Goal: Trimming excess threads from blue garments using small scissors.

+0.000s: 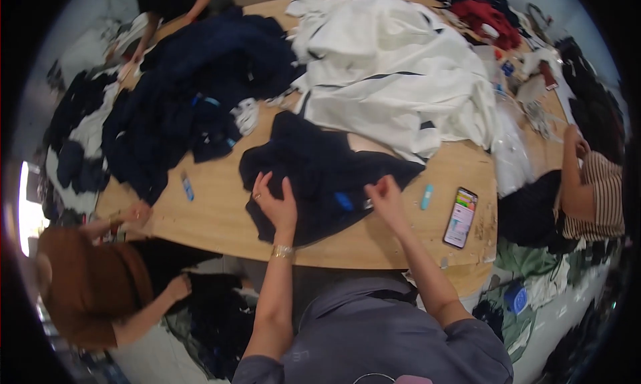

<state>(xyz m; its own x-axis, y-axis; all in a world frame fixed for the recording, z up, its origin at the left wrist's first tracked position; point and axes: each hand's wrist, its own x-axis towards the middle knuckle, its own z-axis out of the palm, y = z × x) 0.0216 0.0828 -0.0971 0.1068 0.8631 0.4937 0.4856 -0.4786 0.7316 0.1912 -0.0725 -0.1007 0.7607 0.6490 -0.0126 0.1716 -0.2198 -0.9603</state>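
A dark navy garment (pixel 307 164) lies spread on the wooden table in front of me. Over its left part is my left hand (pixel 272 204), fingers curved and apart, with nothing visible in them. My right hand (pixel 387 200) is at the garment's right side, fingertips pinched together. A small pale bit shows at those fingertips, too small to name. Just left of them, a bright blue patch (pixel 344 201) shows on the dark cloth; whether it is a loose piece or part of the garment I cannot tell.
A phone (pixel 461 217) with its screen lit and a teal stick-like object (pixel 426 196) lie to the right. A blue small tool (pixel 187 187) lies left. White garments (pixel 400 57) and navy garments (pixel 214 57) are heaped behind. Other people work around the wooden table (pixel 220 217).
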